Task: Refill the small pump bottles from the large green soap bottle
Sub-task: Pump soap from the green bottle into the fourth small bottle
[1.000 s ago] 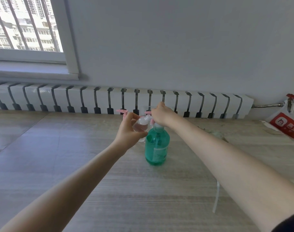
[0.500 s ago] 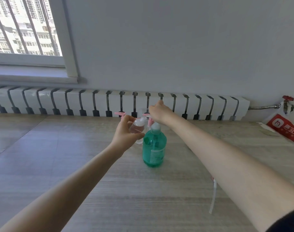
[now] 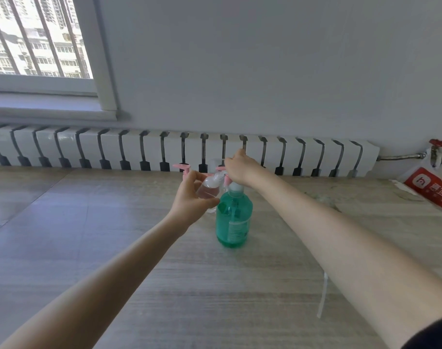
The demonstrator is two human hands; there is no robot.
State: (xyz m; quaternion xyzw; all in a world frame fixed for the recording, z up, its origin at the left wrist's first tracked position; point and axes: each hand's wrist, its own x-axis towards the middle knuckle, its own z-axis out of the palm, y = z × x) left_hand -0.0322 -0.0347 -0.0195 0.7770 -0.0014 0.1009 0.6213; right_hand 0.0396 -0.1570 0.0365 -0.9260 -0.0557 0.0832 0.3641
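Observation:
The large green soap bottle (image 3: 233, 220) stands upright on the wooden floor, its white pump collar (image 3: 236, 188) showing under my right hand. My right hand (image 3: 240, 167) sits on top of its pump head with fingers curled over it; the head itself is hidden. My left hand (image 3: 193, 197) grips a small clear bottle (image 3: 209, 187), tilted with its open neck toward the green bottle's spout. A pink pump head (image 3: 181, 168) shows behind my left hand, and another pink pump (image 3: 226, 181) sits just behind the green bottle.
A white radiator (image 3: 303, 157) runs along the wall behind the bottles. At far right, a red and white bag (image 3: 431, 190) lies below a pipe valve (image 3: 435, 147). A thin white strip (image 3: 323, 295) lies on the floor under my right forearm.
My right hand has risen a little above the green bottle, exposing its white collar. My left hand keeps the small bottle at the spout.

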